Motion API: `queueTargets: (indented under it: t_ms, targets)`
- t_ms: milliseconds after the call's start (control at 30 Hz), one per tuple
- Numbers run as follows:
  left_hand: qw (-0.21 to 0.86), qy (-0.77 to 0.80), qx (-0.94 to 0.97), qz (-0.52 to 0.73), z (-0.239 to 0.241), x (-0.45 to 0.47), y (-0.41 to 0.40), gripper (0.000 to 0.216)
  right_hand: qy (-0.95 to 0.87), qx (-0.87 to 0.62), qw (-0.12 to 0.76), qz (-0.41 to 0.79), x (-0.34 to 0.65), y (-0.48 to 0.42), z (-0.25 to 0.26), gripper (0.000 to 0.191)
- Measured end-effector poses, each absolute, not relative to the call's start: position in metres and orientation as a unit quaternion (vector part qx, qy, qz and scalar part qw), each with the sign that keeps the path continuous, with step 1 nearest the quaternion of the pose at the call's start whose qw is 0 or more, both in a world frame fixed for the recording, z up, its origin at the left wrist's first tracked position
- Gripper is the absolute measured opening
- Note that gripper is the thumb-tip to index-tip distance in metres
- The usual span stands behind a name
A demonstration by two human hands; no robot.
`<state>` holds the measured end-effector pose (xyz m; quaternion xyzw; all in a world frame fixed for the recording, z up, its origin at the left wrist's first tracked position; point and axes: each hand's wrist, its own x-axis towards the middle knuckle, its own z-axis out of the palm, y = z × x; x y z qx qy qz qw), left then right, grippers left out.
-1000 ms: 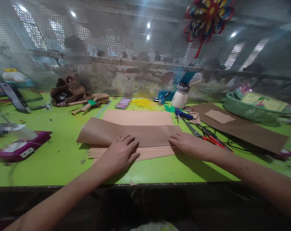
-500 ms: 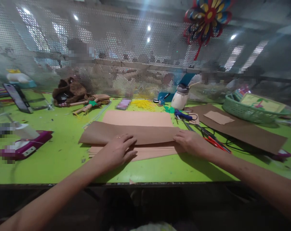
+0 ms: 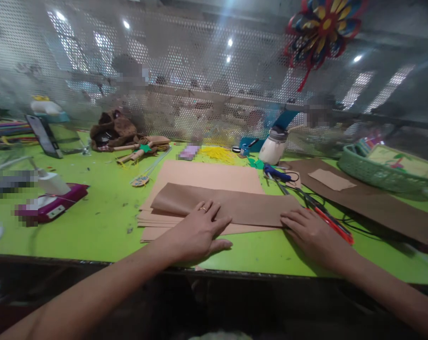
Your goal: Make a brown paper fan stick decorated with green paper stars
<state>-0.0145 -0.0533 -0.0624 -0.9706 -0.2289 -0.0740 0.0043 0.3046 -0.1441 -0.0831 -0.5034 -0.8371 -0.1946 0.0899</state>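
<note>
A stack of tan paper sheets lies on the green table. Its top brown sheet is folded over toward me. My left hand, with a ring on one finger, lies flat with fingers spread on the near edge of the fold. At the fold's right end my right hand rests flat, fingers stretched out on the paper's corner. Neither hand holds anything.
Red-handled scissors and a blue tool lie right of the stack, beside a long brown sheet and a green basket. A white jar, brown plush, phone and purple device stand around. A perforated screen backs the table.
The view has swung left, so the stack sits further right in frame. Both hands slid a little toward me along the folded sheet, still pressing it flat.
</note>
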Motion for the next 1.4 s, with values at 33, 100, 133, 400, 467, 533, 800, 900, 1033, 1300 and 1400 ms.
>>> queueTargets:
  t_ms: [33,100,133,400,467,533,800,900,1033,1300,1400]
  targets:
    - [0.003,-0.227,-0.971,-0.073,-0.063,-0.015,-0.053,0.060,-0.836,-0.503,0.107,-0.191,0.292,-0.143,-0.081,0.023]
    - [0.006,-0.225,-0.971,-0.074,-0.065,-0.015,-0.051,0.061,-0.846,-0.483,0.144,-0.176,0.262,-0.137,-0.076,0.024]
    - [0.009,-0.225,-0.972,-0.074,-0.066,-0.015,-0.051,0.061,-0.857,-0.466,0.149,-0.158,0.248,-0.132,-0.075,0.025]
    - [0.053,-0.217,-0.970,-0.100,-0.065,0.002,-0.067,0.064,-0.872,-0.474,0.102,-0.068,0.211,-0.115,-0.089,0.039]
    - [0.056,-0.217,-0.968,-0.114,-0.068,0.011,-0.075,0.067,-0.874,-0.474,0.093,-0.053,0.214,-0.117,-0.091,0.044]
    - [0.058,-0.231,-0.963,-0.124,-0.073,0.018,-0.081,0.071,-0.873,-0.478,0.086,-0.045,0.215,-0.118,-0.090,0.047]
    - [0.041,-0.263,-0.954,-0.136,-0.077,0.015,-0.084,0.078,-0.868,-0.484,0.094,-0.063,0.217,-0.120,-0.099,0.043]
    - [0.047,-0.281,-0.952,-0.110,-0.075,0.004,-0.082,0.079,-0.868,-0.482,0.091,-0.074,0.218,-0.120,-0.102,0.039]
    - [0.058,-0.300,-0.948,-0.084,-0.074,-0.014,-0.080,0.082,-0.870,-0.478,0.088,-0.081,0.219,-0.120,-0.106,0.039]
    - [0.039,-0.310,-0.948,-0.063,-0.075,-0.044,-0.075,0.085,-0.873,-0.470,0.084,-0.095,0.222,-0.120,-0.108,0.040]
    - [0.066,-0.335,-0.938,-0.056,-0.077,-0.053,-0.077,0.083,-0.873,-0.472,0.085,-0.095,0.223,-0.121,-0.109,0.040]
